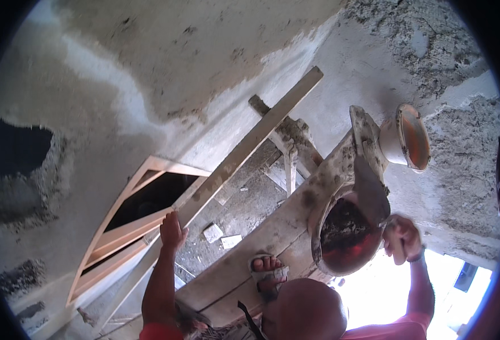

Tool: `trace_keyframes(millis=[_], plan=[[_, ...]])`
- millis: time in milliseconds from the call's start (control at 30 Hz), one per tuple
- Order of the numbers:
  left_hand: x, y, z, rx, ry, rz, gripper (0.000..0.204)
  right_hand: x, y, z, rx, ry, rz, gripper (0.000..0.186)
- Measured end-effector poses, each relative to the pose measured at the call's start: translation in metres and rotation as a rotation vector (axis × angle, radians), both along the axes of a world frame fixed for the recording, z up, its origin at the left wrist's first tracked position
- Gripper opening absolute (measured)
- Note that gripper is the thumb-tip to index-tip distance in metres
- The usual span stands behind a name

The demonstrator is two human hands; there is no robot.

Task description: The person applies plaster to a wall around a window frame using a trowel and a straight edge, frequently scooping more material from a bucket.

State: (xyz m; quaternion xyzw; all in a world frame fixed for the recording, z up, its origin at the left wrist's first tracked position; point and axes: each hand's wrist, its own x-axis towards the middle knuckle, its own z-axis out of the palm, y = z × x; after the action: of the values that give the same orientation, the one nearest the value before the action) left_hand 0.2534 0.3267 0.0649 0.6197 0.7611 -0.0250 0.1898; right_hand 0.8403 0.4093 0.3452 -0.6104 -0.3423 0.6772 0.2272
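My right hand (pixel 401 241) is closed at the right, beside the rim of a tilted bucket, and slightly blurred. It grips a trowel whose grey, smeared blade (pixel 370 187) reaches up across the bucket's mouth; the handle is mostly hidden by my fingers. The bucket (pixel 316 241) has a crusted rim, and its inside shows dark wet material and a red wall. Over on the left, my left hand (pixel 172 231) lies against a long wooden beam (pixel 252 139), fingers stretched upward and thumb apart. Whether it bears weight there I cannot tell.
Mortar-stained planks (pixel 233 272) carry the bucket and a sandalled foot (pixel 269 269). A second, orange-lined bucket (pixel 414 139) stands beyond. An arched wooden frame (pixel 119 198) sits in the plastered wall (pixel 148 68). Rubble (pixel 213 232) lies on the floor below. Rough plaster covers the right wall.
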Motion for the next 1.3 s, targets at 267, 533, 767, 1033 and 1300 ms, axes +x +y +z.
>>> trace_keyframes(millis=[267,533,767,1033,1300], plan=[[-0.008,-0.008,-0.013,0.175,0.004,-0.061,0.060,0.008,-0.026,0.016,0.212,-0.006,-0.270,0.041],[-0.009,-0.013,-0.018,0.198,-0.045,-0.057,0.065,-0.027,-0.002,0.099,0.191,-0.852,0.651,0.023],[-0.019,-0.012,-0.029,0.066,-0.153,-0.015,0.069,-0.099,0.029,0.067,0.833,-0.978,1.122,0.047],[-0.003,-0.024,-0.008,0.327,-0.184,0.207,0.073,-0.271,0.098,-0.069,-0.107,-0.161,1.354,0.035],[-0.054,-0.110,0.013,0.339,0.306,0.984,0.067,-0.411,0.051,-0.254,-0.638,-0.210,1.290,0.074]])
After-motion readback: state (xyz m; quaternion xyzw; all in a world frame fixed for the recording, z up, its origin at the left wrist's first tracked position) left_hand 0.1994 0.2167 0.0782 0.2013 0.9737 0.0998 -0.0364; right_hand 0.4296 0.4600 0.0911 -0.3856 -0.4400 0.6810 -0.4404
